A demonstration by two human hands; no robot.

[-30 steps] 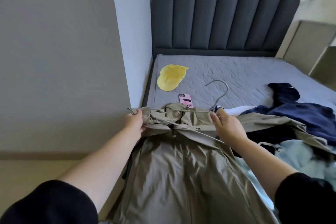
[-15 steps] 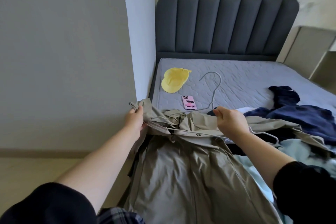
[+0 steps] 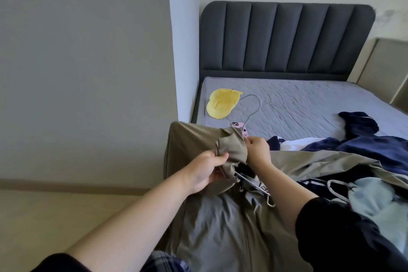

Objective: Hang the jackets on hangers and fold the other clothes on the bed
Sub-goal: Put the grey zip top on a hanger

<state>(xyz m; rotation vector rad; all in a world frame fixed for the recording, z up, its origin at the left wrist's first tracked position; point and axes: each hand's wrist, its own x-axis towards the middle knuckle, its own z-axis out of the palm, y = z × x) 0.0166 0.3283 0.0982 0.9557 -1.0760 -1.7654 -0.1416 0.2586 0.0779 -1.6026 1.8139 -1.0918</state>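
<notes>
1. The tan jacket [image 3: 220, 227] lies at the near end of the bed [image 3: 309, 99]. Its body hangs over the edge and one shoulder stands up stiffly on the left.
2. The left hand [image 3: 206, 169] has its grip closed round the bunched collar cloth.
3. The right hand [image 3: 257, 150] pinches the same bunch from the other side, where the hook of a grey hanger [image 3: 259, 105] rises out. I cannot tell whether the wire is in that pinch.
4. A yellow cap [image 3: 223, 106] and a pink phone [image 3: 239, 126] lie on the mattress beyond.
5. To the right, a navy garment [image 3: 375, 146], a pale blue garment [image 3: 375, 201] and a white hanger [image 3: 331, 187] lie heaped together.
</notes>
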